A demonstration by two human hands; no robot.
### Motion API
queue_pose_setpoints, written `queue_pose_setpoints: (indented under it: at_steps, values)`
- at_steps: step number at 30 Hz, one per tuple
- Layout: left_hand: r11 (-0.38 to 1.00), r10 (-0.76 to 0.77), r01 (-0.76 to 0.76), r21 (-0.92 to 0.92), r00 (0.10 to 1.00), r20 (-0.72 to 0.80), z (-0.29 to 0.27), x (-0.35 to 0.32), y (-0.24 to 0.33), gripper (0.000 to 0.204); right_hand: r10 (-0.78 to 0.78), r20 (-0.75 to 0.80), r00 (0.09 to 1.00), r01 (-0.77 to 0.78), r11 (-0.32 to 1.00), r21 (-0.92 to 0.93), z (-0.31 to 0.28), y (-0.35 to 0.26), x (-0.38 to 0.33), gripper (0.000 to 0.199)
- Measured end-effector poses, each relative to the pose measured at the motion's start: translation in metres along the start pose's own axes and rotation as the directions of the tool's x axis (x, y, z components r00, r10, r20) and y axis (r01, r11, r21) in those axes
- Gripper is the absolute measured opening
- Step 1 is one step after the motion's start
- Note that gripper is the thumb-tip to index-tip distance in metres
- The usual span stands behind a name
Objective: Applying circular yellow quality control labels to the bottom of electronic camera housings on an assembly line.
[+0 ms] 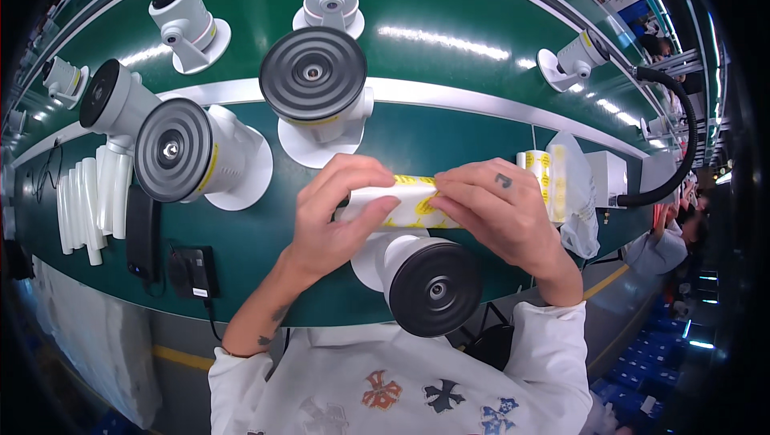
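My left hand and my right hand both grip a white strip of yellow round stickers, held level between them. Just below the strip stands a white camera body with a dark round front cap, near the table's front edge. The fingers of my right hand pinch the strip's right end. My left thumb and fingers wrap its left end.
Several more white cameras stand on the green table. A stack of white curved parts, a black phone and a black adapter lie at left. A sticker roll and a plastic bag sit at right.
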State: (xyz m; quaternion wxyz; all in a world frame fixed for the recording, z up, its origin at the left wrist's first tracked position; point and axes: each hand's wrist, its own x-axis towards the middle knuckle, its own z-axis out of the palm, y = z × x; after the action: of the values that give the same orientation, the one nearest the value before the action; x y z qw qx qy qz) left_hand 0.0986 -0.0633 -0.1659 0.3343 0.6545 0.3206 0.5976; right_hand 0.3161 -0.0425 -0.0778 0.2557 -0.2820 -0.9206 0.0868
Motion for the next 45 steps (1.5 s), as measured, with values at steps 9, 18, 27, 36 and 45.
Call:
queue_pose_setpoints:
  at_steps: [9, 18, 27, 36, 45]
  values:
    - [0.998, -0.027, 0.032, 0.063, 0.996, -0.08, 0.007, -0.007, -0.001, 0.026, -0.067, -0.043, 0.997, 0.062, 0.993, -0.101, 0.016, 0.006, -0.011, 0.022]
    - [0.993, -0.081, 0.091, 0.076, 0.989, -0.125, 0.01, -0.016, -0.005, 0.021, 0.123, 0.1, 0.987, -0.123, 0.992, -0.01, 0.018, -0.001, -0.009, 0.024]
    - [0.883, -0.31, 0.342, 0.322, 0.939, -0.148, -0.003, -0.046, -0.024, 0.021, 0.273, 0.023, 0.962, -0.271, 0.937, 0.221, -0.039, -0.029, -0.007, 0.017]
    - [0.772, -0.019, 0.046, 0.634, 0.999, -0.049, -0.013, -0.054, -0.02, 0.032, 0.183, 0.551, 0.814, -0.528, 0.628, 0.571, -0.039, -0.05, -0.002, 0.016]
    - [0.903, 0.018, 0.013, 0.43, 0.998, -0.068, -0.019, -0.051, -0.009, 0.02, 0.424, 0.485, 0.765, -0.631, 0.645, 0.431, -0.025, -0.05, -0.017, 0.013]
